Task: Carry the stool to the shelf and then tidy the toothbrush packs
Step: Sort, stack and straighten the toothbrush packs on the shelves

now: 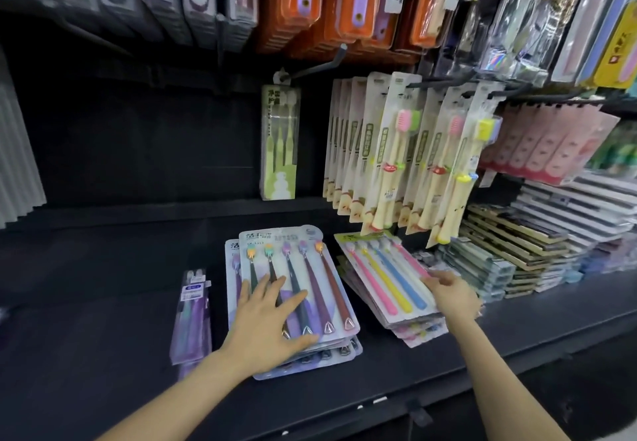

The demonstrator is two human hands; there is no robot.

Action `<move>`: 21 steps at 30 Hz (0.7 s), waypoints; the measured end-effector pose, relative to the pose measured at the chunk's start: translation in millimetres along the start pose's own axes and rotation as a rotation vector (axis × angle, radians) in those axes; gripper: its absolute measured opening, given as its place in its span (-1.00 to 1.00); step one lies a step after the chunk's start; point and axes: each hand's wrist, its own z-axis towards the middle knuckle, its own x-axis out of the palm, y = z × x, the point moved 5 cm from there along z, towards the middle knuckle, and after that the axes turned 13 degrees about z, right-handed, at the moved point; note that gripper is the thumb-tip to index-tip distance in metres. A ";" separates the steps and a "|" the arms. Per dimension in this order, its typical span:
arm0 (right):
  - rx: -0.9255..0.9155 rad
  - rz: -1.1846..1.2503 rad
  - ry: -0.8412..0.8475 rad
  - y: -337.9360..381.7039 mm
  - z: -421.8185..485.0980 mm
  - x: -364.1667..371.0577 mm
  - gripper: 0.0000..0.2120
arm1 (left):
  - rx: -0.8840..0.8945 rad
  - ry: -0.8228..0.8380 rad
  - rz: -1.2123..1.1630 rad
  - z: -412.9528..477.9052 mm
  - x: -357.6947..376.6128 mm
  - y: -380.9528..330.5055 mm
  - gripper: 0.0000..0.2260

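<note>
Left hand (265, 323): the bare forearm reaches up from the lower edge. The palm lies flat, fingers straight and spread wide, pressing on top of the dark stack (325, 302). It grips nothing.
Right hand (453, 297): the bare forearm reaches in from lower right. The back of the hand faces up and the fingertips touch the right edge of the pastel stack (386, 278). Whether they pinch the top pack cannot be told.
Dark stack: toothbrush packs lie flat on the black shelf (103, 302), near its front and roughly mid-frame. The top pack holds five dark-handled brushes. At least three packs show at the lower edges, slightly fanned.
Pastel stack: just right of the dark stack, apart from it and turned at an angle. The top pack holds four brushes, two pink, one yellow, one blue. Several packs lie under it.
Purple pack (193, 316): one narrow pack lies left of the dark stack, with another edge beneath it.
Green pack (279, 144): one, hanging alone on a hook above the stacks.
Cream packs (389, 151): two hanging rows to the right, many deep.
Orange packs (344, 2): hanging along the top.
Boxes (517, 244): flat piles on the shelf at far right.
</note>
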 end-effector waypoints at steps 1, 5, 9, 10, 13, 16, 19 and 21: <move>-0.014 0.009 -0.004 -1.4 -1.4 0.8 -0.71 | -0.003 -0.002 0.004 0.0 2.3 0.3 -0.32; -0.057 0.068 -0.036 -3.3 -16.0 -6.9 -0.64 | -0.009 -0.032 -0.042 0.6 6.0 1.7 -0.32; -0.235 -0.181 -0.119 5.6 -55.7 -11.2 -0.40 | 0.019 -0.090 -0.115 -1.8 1.2 0.0 -0.22; -0.306 -0.207 -0.143 9.9 -70.6 -8.5 -0.40 | 0.025 -0.099 -0.148 -3.9 -2.2 0.1 -0.18; -0.560 -0.087 -0.153 34.4 -128.1 7.4 -0.50 | 0.010 -0.184 -0.226 -17.2 -13.3 4.8 -0.24; -0.773 0.103 -0.031 68.3 -184.7 32.3 -0.64 | -0.045 -0.337 -0.319 -45.5 -19.1 23.0 -0.50; -0.854 0.275 0.206 96.1 -240.8 72.7 -0.67 | -0.134 -0.413 -0.338 -93.6 -12.0 52.9 -0.63; -0.854 0.273 0.379 104.1 -275.5 109.6 -0.64 | -0.201 -0.441 -0.317 -132.7 -2.6 77.3 -0.68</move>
